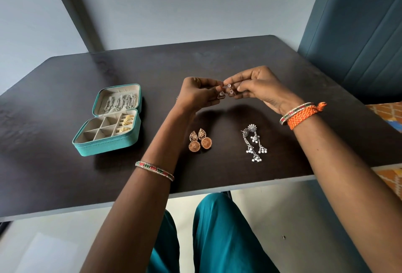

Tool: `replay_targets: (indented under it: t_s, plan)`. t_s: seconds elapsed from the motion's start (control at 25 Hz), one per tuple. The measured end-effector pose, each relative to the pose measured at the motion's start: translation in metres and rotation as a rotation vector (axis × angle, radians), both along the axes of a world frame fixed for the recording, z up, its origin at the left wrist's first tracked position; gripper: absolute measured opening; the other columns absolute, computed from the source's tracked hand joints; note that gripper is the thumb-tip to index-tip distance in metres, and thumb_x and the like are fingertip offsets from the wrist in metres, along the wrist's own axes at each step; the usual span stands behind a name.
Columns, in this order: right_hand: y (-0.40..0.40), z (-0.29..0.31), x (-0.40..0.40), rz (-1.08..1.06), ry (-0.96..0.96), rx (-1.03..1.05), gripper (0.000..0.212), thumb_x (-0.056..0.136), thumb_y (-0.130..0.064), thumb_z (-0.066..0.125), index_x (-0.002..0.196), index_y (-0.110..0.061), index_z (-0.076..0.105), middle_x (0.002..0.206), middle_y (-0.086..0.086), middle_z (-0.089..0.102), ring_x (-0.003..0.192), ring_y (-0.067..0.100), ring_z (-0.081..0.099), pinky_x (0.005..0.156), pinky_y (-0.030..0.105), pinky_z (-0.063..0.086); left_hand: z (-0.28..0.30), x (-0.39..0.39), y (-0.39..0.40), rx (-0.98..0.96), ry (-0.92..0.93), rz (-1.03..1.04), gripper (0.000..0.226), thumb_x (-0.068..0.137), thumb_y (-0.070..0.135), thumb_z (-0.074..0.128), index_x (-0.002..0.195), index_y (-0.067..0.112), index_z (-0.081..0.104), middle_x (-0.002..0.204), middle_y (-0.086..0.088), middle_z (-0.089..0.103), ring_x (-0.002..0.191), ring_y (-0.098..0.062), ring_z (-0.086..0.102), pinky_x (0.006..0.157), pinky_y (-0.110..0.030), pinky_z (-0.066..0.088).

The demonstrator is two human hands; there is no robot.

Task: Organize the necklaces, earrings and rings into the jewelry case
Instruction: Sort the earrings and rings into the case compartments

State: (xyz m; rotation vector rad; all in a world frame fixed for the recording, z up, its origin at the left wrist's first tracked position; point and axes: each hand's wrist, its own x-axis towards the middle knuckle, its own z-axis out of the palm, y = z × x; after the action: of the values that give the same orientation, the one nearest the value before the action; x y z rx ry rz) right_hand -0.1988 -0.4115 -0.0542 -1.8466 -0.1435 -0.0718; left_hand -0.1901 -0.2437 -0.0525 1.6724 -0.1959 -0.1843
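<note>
Knees: teal trousers [217, 240] below table [65, 175] edge.
Left hand [196, 94]: pinching one triangular earring [220, 95].
Right hand [258, 87]: fingers curled, pinching its twin [231, 92] (the two nearly touching).
Table: gold jhumkas [200, 141], silver pearl earrings [254, 142] near; open jewelry case [104, 148] left.

No lettering, brand, number or sign can be read anywhere in this view: not on the teal jewelry case [104, 146] lying open near the tabletop's left edge, nor on the dark tabletop [65, 181] itself.
</note>
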Motion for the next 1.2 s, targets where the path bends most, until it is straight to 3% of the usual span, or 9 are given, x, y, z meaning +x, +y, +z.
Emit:
replay_targets:
  t_s: [0.16, 0.24, 0.36, 0.52, 0.72, 0.88, 1.08, 1.2]
  plan:
    - [0.000, 0.000, -0.001, 0.001, 0.009, -0.015, 0.046, 0.078, 0.020, 0.038, 0.094, -0.009, 0.071, 0.084, 0.008, 0.071, 0.072, 0.009, 0.070, 0.071, 0.022, 0.058, 0.002, -0.001, -0.001, 0.023, 0.026, -0.004, 0.023, 0.092, -0.005, 0.052, 0.112, -0.006, 0.063, 0.075, -0.005, 0.062, 0.057, -0.004, 0.060, 0.063, -0.017, 0.055]
    - [0.000, 0.000, -0.001, -0.003, 0.006, -0.016, 0.039, 0.081, 0.016, 0.044, 0.094, -0.010, 0.071, 0.085, 0.008, 0.071, 0.074, 0.010, 0.069, 0.074, 0.024, 0.057, 0.002, -0.001, 0.000, 0.018, 0.027, -0.017, 0.022, 0.091, -0.005, 0.053, 0.112, -0.006, 0.062, 0.077, -0.006, 0.062, 0.059, -0.004, 0.061, 0.065, -0.018, 0.055]
    - [-0.001, -0.002, 0.000, -0.006, -0.019, -0.068, 0.018, 0.084, 0.003, 0.063, 0.092, -0.012, 0.071, 0.083, 0.009, 0.072, 0.074, 0.011, 0.068, 0.070, 0.024, 0.056, -0.001, -0.002, 0.001, 0.024, -0.001, -0.037, 0.010, 0.088, -0.001, 0.061, 0.097, -0.001, 0.065, 0.077, -0.009, 0.065, 0.059, -0.004, 0.065, 0.063, -0.019, 0.056]
    - [-0.001, -0.009, 0.002, 0.024, -0.038, -0.202, 0.015, 0.080, 0.002, 0.070, 0.086, -0.012, 0.070, 0.066, -0.003, 0.070, 0.058, 0.001, 0.063, 0.059, 0.017, 0.052, -0.009, 0.002, 0.002, 0.235, -0.150, 0.033, 0.005, 0.080, 0.010, 0.073, 0.079, 0.012, 0.070, 0.077, -0.012, 0.070, 0.066, -0.014, 0.066, 0.062, -0.025, 0.056]
    - [-0.006, -0.009, 0.004, 0.056, -0.039, -0.277, 0.017, 0.077, 0.000, 0.074, 0.083, -0.015, 0.070, 0.082, 0.017, 0.072, 0.069, 0.016, 0.066, 0.073, 0.028, 0.055, -0.012, 0.004, 0.001, 0.451, -0.254, 0.076, 0.013, 0.075, 0.022, 0.078, 0.087, 0.016, 0.076, 0.076, -0.004, 0.072, 0.071, -0.009, 0.065, 0.068, -0.022, 0.050]
    - [-0.005, -0.011, 0.006, 0.037, -0.032, -0.327, 0.021, 0.075, -0.001, 0.075, 0.083, -0.018, 0.065, 0.073, 0.005, 0.069, 0.069, 0.015, 0.063, 0.073, 0.033, 0.052, -0.013, 0.002, 0.000, 0.418, -0.207, 0.102, 0.013, 0.076, 0.023, 0.078, 0.087, 0.017, 0.076, 0.080, -0.006, 0.073, 0.077, -0.010, 0.065, 0.073, -0.024, 0.050]
    - [-0.007, -0.012, 0.005, 0.049, -0.044, -0.374, 0.020, 0.074, -0.005, 0.078, 0.078, -0.021, 0.067, 0.073, 0.003, 0.067, 0.069, 0.011, 0.060, 0.072, 0.031, 0.051, -0.015, 0.001, -0.004, 0.500, -0.225, 0.126, 0.013, 0.078, 0.024, 0.076, 0.087, 0.015, 0.075, 0.081, -0.003, 0.072, 0.075, -0.009, 0.064, 0.058, -0.016, 0.046]
    - [-0.006, -0.012, 0.003, 0.030, -0.084, -0.420, 0.021, 0.073, -0.006, 0.078, 0.076, -0.023, 0.067, 0.076, 0.003, 0.069, 0.068, 0.009, 0.060, 0.072, 0.028, 0.052, -0.016, 0.001, -0.003, 0.560, -0.258, 0.121, 0.006, 0.078, 0.018, 0.074, 0.085, 0.017, 0.075, 0.081, -0.003, 0.073, 0.078, -0.011, 0.067, 0.067, -0.022, 0.052]
